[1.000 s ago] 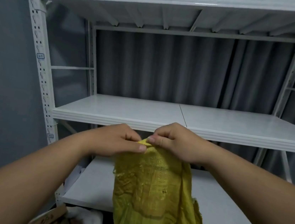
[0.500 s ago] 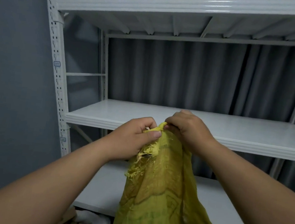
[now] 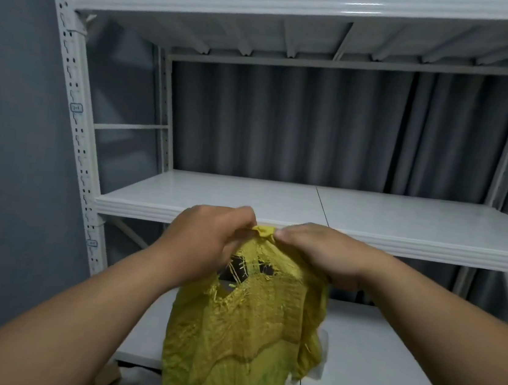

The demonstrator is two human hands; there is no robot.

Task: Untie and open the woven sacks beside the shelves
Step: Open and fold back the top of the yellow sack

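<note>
1. Left hand (image 3: pixel 208 241): clenched on the bunched top of the yellow woven sack (image 3: pixel 246 325), gripping from the left side of the knot (image 3: pixel 263 231).
2. Right hand (image 3: pixel 319 251): clenched on the same bunched top from the right, fingertips pinching just beside the knot. The two hands sit close together, with only the small yellow twist between them.
3. Sack: held up in the air in front of the shelving, hanging down from the hands and out of view at the bottom edge. Just below the grip the weave is torn, with frayed strands across dark holes (image 3: pixel 238 269).
4. Lower shelf (image 3: pixel 384 368): white, behind the hanging sack.
5. Middle shelf (image 3: pixel 402 223): white, level with the hands and behind them.
6. Perforated white upright (image 3: pixel 73 112): stands at the left of the rack, beside a grey wall (image 3: pixel 4 129).
7. Grey curtain (image 3: pixel 286 126): hangs behind the rack.
</note>
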